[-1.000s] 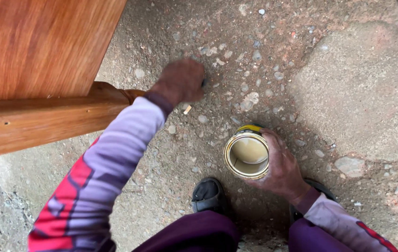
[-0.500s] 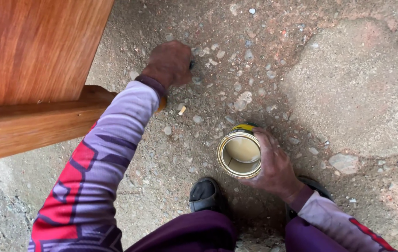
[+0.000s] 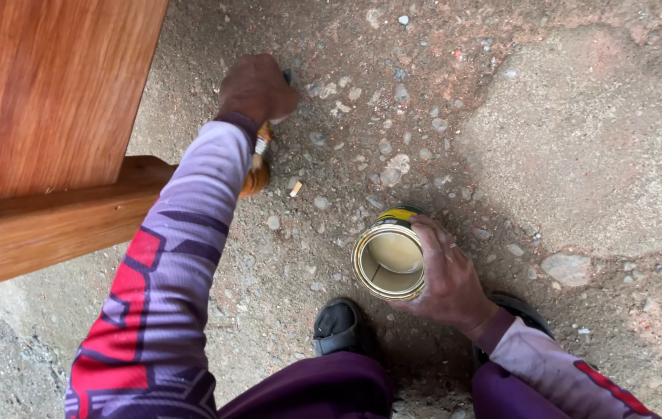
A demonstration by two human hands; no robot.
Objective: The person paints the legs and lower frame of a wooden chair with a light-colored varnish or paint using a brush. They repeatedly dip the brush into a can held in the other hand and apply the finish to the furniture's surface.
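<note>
My left hand (image 3: 255, 89) is stretched out low over the gravelly ground, fingers closed around a tool that looks like a brush. Its orange wooden handle (image 3: 256, 177) and metal band stick out under my wrist, and a dark tip shows just past my fingers. My right hand (image 3: 449, 279) grips the side of an open round tin can (image 3: 387, 262), tilted slightly, with pale cream liquid inside. The can is close to my body, above my dark shoe (image 3: 336, 326).
A varnished reddish wooden panel (image 3: 51, 85) and a thick wooden beam (image 3: 44, 229) below it fill the left side. The ground (image 3: 571, 155) is rough concrete with scattered small stones. My second shoe (image 3: 518, 306) shows under my right forearm.
My left hand has reached farther from my body, up along the edge of the wooden panel. The can in my right hand has stayed almost where it was.
</note>
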